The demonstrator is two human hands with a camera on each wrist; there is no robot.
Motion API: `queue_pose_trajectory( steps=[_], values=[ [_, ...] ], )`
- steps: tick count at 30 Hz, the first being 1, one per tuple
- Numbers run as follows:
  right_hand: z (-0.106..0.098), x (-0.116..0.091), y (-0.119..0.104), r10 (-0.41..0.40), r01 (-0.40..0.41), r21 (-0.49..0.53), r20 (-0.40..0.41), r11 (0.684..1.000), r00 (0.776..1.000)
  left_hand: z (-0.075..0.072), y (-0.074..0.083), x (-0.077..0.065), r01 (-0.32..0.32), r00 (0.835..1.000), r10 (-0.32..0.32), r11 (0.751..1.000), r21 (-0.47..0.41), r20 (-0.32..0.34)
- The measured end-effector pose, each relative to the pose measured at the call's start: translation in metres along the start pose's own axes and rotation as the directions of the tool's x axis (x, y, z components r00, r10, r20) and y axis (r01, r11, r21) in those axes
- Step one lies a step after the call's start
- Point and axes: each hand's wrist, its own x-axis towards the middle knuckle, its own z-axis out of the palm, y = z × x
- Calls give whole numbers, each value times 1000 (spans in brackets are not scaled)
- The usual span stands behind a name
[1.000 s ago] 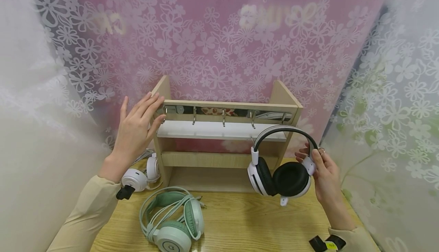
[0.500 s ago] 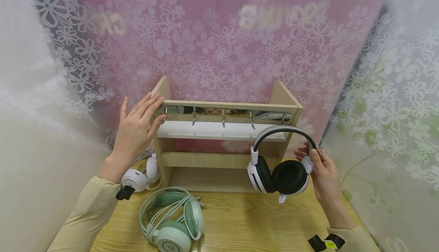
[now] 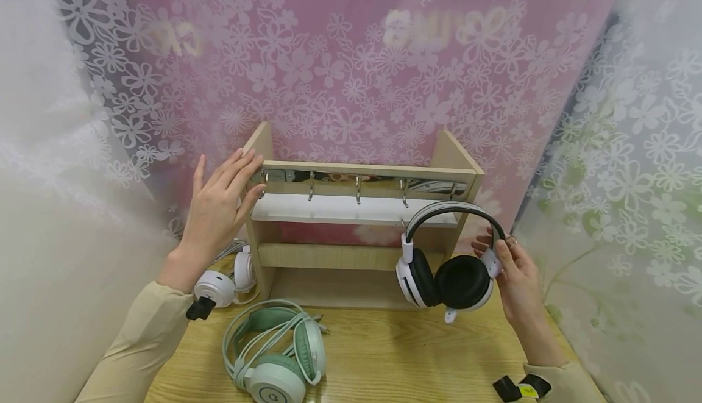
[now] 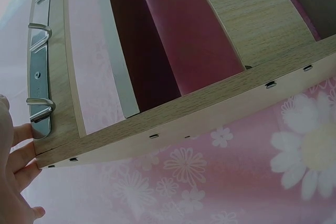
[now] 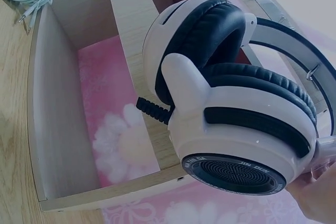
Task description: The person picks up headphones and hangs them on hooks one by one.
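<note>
My right hand (image 3: 521,281) holds white-and-black over-ear headphones (image 3: 466,281) by the side of the headband just above one earcup, thumb in front and fingers behind. They stand in front of the right end of a wooden shelf rack (image 3: 351,256). A hook (image 5: 312,73) lies close inside the band in the right wrist view; I cannot tell whether it bears it. My left hand (image 3: 216,211) rests with straightish fingers on the rack's upper left corner, beside the leftmost hook (image 4: 42,108). The metal hook strip (image 3: 334,177) runs along the top front board.
Pale green headphones (image 3: 274,354) with a bundled cable lie on the wooden table (image 3: 373,360) at front left. White headphones (image 3: 219,287) lie left of the rack, partly behind my left wrist. A pink floral curtain (image 3: 351,55) hangs behind, with pale sheets on both sides.
The headphones' earcups have risen very slightly, along with a small shift of my right fingers. My left hand stays in place on the rack corner.
</note>
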Motion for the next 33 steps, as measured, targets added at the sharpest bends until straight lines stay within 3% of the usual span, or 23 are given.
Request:
queue_pose_trajectory(
  steps=[33],
  values=[
    [-12, 7, -3, 0, 3, -40, 70, 999, 998, 2, 0, 0, -4, 1000, 4, 1000, 4, -9]
  ],
)
